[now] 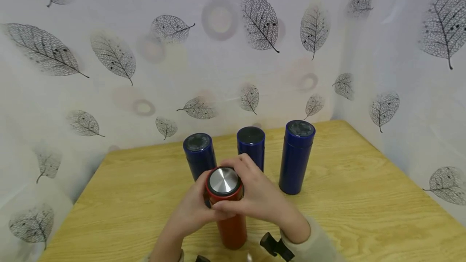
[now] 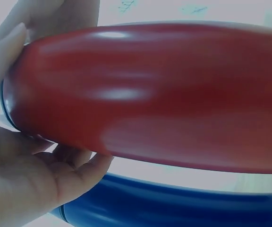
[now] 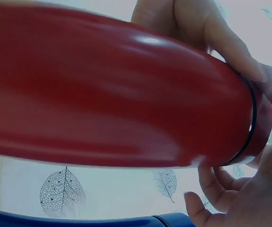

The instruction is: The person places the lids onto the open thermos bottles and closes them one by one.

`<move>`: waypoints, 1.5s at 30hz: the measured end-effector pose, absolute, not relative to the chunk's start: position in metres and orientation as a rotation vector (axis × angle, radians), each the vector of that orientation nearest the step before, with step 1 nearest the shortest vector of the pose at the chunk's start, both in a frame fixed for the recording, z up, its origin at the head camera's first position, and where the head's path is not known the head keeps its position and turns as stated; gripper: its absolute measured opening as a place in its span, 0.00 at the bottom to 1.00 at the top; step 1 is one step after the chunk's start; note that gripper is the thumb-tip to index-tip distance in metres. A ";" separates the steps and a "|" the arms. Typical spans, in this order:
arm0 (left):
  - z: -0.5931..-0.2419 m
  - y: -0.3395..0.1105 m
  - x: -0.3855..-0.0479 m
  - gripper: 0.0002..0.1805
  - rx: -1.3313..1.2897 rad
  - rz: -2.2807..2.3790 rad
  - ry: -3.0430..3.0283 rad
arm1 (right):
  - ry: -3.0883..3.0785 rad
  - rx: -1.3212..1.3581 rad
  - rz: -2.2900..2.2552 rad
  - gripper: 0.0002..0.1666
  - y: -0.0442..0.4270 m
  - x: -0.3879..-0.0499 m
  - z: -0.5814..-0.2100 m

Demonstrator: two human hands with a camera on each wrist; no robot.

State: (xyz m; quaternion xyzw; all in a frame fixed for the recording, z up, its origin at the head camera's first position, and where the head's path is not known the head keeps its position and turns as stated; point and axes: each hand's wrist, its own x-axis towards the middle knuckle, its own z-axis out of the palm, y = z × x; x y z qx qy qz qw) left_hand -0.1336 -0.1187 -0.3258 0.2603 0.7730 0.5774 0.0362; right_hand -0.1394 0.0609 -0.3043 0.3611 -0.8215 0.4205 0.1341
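Observation:
A red vacuum flask (image 1: pixel 232 231) with a silver-topped, black-rimmed lid (image 1: pixel 223 180) stands in front of me at the table's near side. Whether its base touches the wood is hard to tell. My left hand (image 1: pixel 193 209) holds the flask near its top from the left, thumb across the front. From the right, my right hand (image 1: pixel 262 195) grips the same top end, its thumb on the near side and fingers round the far side. Both wrist views show the red body (image 2: pixel 174 94) filling the picture, fingers curled about the seam near the lid (image 3: pixel 263 123).
Behind the hands stand three dark blue flasks: a left one (image 1: pixel 199 157), a middle one (image 1: pixel 251 148) partly hidden by my right hand, and a right one (image 1: pixel 296 165). They are on a wooden table (image 1: pixel 364 181), backed by a leaf-patterned white curtain (image 1: pixel 218 64).

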 end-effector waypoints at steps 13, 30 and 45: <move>-0.328 -0.125 -0.137 0.32 0.963 1.782 2.250 | -2.259 1.395 1.363 0.33 0.070 -0.145 -0.301; -0.325 -0.116 -0.134 0.36 0.771 1.732 2.420 | -2.362 1.065 1.224 0.39 0.063 -0.139 -0.304; -0.329 -0.125 -0.139 0.34 0.956 1.790 2.186 | -2.269 1.397 1.477 0.38 0.072 -0.145 -0.302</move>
